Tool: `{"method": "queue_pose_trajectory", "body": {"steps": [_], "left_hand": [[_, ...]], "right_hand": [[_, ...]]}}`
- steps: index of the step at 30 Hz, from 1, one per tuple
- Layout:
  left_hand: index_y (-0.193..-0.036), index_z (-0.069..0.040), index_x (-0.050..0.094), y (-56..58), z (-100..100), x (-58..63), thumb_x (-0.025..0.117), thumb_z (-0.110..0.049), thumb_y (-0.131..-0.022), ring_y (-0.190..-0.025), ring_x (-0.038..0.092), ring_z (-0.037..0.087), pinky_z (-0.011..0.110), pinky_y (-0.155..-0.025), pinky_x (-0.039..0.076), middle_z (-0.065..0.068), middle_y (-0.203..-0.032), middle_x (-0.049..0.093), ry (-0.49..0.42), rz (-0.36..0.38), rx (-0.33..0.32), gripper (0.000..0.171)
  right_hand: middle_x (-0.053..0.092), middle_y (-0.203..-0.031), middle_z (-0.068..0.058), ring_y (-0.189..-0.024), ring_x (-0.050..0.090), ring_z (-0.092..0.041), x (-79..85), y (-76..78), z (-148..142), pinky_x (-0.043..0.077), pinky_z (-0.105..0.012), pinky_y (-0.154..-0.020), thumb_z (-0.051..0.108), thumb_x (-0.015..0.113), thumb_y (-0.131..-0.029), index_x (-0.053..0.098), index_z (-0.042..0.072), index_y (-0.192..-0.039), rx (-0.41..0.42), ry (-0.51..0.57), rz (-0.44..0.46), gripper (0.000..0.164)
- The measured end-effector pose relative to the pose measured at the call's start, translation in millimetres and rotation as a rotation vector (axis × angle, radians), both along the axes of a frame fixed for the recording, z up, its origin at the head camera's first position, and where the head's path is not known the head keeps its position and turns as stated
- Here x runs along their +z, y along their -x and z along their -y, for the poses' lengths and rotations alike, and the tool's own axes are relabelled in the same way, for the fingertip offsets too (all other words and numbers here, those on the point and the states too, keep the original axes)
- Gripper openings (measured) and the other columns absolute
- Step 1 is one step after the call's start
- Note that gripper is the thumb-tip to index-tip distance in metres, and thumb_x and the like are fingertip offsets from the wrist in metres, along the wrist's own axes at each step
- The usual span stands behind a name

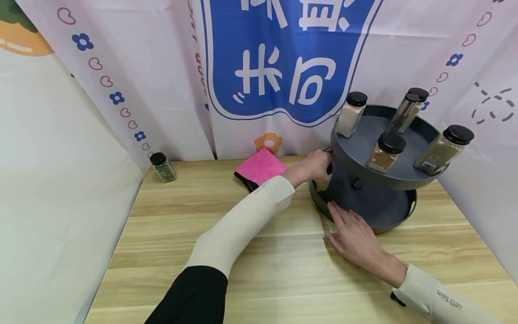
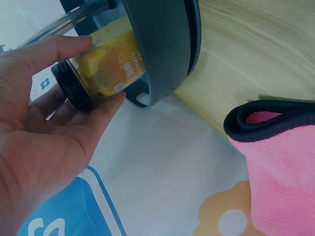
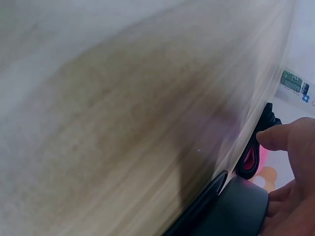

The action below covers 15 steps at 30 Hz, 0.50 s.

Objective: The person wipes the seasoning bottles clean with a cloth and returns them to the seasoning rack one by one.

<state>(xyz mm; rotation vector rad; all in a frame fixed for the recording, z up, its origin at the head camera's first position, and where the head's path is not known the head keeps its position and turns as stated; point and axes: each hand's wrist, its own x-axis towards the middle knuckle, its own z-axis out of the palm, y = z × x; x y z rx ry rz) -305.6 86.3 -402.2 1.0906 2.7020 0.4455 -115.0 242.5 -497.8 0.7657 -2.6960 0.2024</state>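
Note:
My left hand [image 1: 317, 165] grips a spice jar of yellow powder [image 2: 110, 64] with a black lid, its label reading "turmeric". In the left wrist view the jar's base is inside the rim of the lower tray [image 2: 165, 49], and thumb and fingers are around its lid end. My right hand [image 1: 356, 234] touches the front rim of the dark grey two-tier rack [image 1: 388, 220] with fingers fairly straight. On the upper tier [image 1: 356, 155] stand several black-lidded jars, among them a brown one [image 1: 386, 153] and a white one [image 1: 351, 114].
A pink cloth [image 1: 261, 166] with black edging lies against the back curtain, left of the rack. One jar of green herbs [image 1: 163, 168] stands at the table's far left corner. Printed fabric [image 1: 174, 81] hangs behind the wooden table [image 1: 170, 234].

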Motion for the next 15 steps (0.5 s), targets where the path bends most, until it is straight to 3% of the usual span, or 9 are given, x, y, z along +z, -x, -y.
{"method": "queue_pose_trajectory", "body": {"steps": [4,5,6,15], "left_hand": [[-0.117,-0.011,0.079,0.4,2,3.6,0.079,-0.013,-0.087,-0.1,0.065,0.018,0.03,-0.088,0.054,0.003,-0.112,0.074,0.019,0.012,-0.045,0.03],[-0.119,-0.009,0.078,-6.6,5,12.6,0.077,-0.011,-0.089,-0.101,0.065,0.019,0.028,-0.089,0.053,0.004,-0.114,0.074,0.024,0.016,-0.06,0.03],[-0.12,-0.009,0.078,-7.6,6,13.7,0.077,-0.01,-0.089,-0.101,0.065,0.019,0.028,-0.088,0.053,0.004,-0.114,0.074,0.03,0.017,-0.063,0.031],[-0.129,-0.011,0.074,-8.9,9,13.8,0.074,-0.01,-0.092,-0.106,0.064,0.017,0.028,-0.09,0.053,0.003,-0.123,0.072,0.07,0.003,-0.09,0.037]], "right_hand": [[0.059,-0.147,-0.027,-0.121,0.066,-0.041,-0.7,0.2,0,0.053,-0.06,-0.098,0.033,0.086,-0.088,0.046,-0.006,-0.154,0.004,0.001,-0.003,0.086],[0.059,-0.147,-0.027,-0.121,0.066,-0.041,-0.8,0.0,0,0.053,-0.06,-0.098,0.033,0.086,-0.088,0.046,-0.006,-0.154,0.004,0.002,-0.004,0.086],[0.059,-0.147,-0.027,-0.121,0.066,-0.041,-0.7,-0.2,0,0.053,-0.06,-0.098,0.033,0.086,-0.088,0.046,-0.005,-0.154,0.004,0.003,-0.003,0.086],[0.06,-0.146,-0.027,-0.119,0.067,-0.041,-0.2,-1.3,0,0.054,-0.06,-0.097,0.032,0.087,-0.087,0.046,-0.006,-0.154,0.003,0.005,-0.003,0.086]]}}
